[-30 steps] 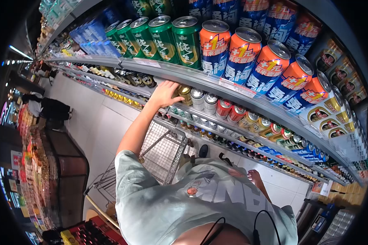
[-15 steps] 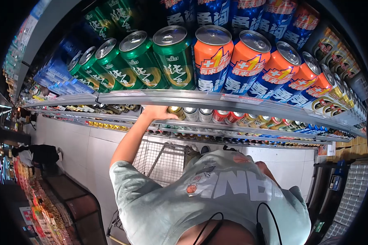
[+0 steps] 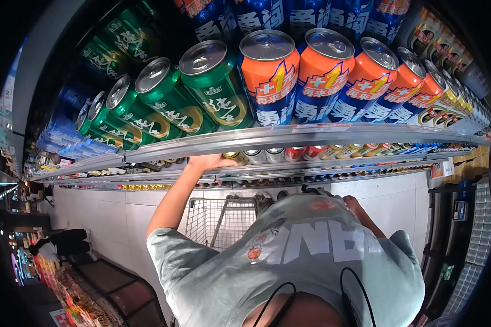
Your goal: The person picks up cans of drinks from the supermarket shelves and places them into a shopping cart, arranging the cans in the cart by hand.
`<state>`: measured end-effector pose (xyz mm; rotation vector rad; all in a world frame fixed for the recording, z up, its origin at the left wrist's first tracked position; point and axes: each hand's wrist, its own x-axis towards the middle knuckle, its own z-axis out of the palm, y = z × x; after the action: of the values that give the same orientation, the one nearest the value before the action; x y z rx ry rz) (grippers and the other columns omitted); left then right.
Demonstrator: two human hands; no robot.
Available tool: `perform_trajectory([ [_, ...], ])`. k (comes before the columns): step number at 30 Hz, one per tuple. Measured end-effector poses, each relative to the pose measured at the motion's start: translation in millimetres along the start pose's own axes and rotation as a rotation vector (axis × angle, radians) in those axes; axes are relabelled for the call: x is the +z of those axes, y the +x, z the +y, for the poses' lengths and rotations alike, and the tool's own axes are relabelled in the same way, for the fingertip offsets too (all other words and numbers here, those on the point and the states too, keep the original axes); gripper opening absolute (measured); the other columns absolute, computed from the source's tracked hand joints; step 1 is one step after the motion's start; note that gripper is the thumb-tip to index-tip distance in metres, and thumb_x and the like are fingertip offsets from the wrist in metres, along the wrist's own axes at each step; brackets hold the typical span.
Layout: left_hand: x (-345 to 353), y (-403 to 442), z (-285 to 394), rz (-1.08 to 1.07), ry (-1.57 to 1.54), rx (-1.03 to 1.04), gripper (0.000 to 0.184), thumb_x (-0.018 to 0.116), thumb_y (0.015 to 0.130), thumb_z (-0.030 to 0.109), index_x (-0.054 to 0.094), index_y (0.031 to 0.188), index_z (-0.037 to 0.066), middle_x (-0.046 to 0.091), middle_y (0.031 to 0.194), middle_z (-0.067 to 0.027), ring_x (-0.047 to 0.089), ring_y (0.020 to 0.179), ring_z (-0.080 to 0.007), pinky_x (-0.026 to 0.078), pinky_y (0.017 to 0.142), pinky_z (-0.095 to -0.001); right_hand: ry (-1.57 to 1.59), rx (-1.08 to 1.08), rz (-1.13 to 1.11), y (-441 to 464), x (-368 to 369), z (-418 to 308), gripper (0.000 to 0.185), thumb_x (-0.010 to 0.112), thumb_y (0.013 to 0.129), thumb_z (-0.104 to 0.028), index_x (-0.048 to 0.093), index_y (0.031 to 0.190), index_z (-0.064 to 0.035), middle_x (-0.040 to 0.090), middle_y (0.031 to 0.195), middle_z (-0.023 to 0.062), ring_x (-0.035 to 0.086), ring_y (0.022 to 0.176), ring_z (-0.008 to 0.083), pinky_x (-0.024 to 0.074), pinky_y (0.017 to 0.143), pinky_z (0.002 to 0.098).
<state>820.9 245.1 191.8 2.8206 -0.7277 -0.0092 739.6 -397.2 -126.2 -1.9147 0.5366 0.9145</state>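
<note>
My left hand [image 3: 208, 162] reaches in at the lower shelf, just under the front edge of the upper one. Its thumb sticks out to the right, by a gold-topped can [image 3: 236, 156]; the shelf edge hides the other fingers, so any grip is out of sight. To the right of that can stand silver-topped cans [image 3: 256, 156] and red cans [image 3: 295, 153]. Above the hand, green beer cans [image 3: 215, 87] and orange-and-blue cans [image 3: 269, 76] line the upper shelf. My right hand [image 3: 353, 204] hangs low beside my body, partly covered by the shirt, its fingers unclear.
The upper shelf's metal edge [image 3: 202, 143] runs across above my left hand. A wire shopping cart [image 3: 207, 220] stands on the floor close to my left side. Behind it at the left is a dark-framed display stand [image 3: 120, 289]. Packed cans [image 3: 469, 261] are stacked at the far right.
My view has shifted, so the upper cans sit differently in the picture. My left hand stays at the lower shelf with its thumb out; more of my right hand shows.
</note>
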Motion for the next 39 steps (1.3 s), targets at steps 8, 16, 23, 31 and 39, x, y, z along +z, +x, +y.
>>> perform_trajectory([
  [8,1,3,3,-0.023,0.058,-0.047,0.092,0.073,0.078,0.066,0.049,0.145,0.007,0.054,0.141,-0.0212,0.052,0.127,-0.0417,0.039,0.108,-0.0495,-0.265,-0.129,-0.089,33,-7,57,0.031,0.054,0.092,-0.033,0.065,0.114,-0.0137,0.064,0.097,0.0033,0.061,0.081,0.0211,0.0521,0.070,0.0391],
  [16,3,1,4,-0.003,0.150,-0.038,0.094,0.073,0.076,0.067,0.047,0.146,0.009,0.052,0.145,-0.0202,0.048,0.134,-0.0404,0.036,0.113,-0.0488,0.092,0.065,-0.033,-23,-2,7,0.032,0.053,0.093,-0.034,0.065,0.114,-0.0130,0.063,0.094,0.0028,0.063,0.079,0.0191,0.0527,0.070,0.0395],
  [23,-8,-19,23,0.109,0.354,-0.110,0.091,0.073,0.074,0.071,0.053,0.141,0.013,0.055,0.141,-0.0179,0.051,0.131,-0.0386,0.040,0.110,-0.0514,0.062,0.041,-0.089,-2,-8,83,0.034,0.049,0.095,-0.037,0.064,0.115,-0.0141,0.064,0.096,0.0023,0.060,0.085,0.0187,0.0502,0.074,0.0391],
  [31,-22,-72,77,0.249,0.444,-0.155,0.077,0.079,0.070,0.062,0.058,0.123,0.010,0.069,0.093,-0.0092,0.069,0.081,-0.0292,0.056,0.073,-0.0395,-0.173,0.091,-0.230,-5,-51,105,0.032,0.052,0.095,-0.032,0.061,0.120,-0.0143,0.069,0.102,0.0060,0.064,0.085,0.0208,0.0503,0.078,0.0442],
  [39,29,-173,163,0.299,0.421,-0.486,0.079,0.074,0.072,0.068,0.058,0.124,0.012,0.069,0.096,-0.0091,0.070,0.082,-0.0287,0.057,0.074,-0.0408,-0.126,0.096,-0.307,-23,-75,83,0.038,0.052,0.096,-0.036,0.058,0.127,-0.0144,0.069,0.110,0.0093,0.068,0.093,0.0247,0.0524,0.084,0.0465],
])
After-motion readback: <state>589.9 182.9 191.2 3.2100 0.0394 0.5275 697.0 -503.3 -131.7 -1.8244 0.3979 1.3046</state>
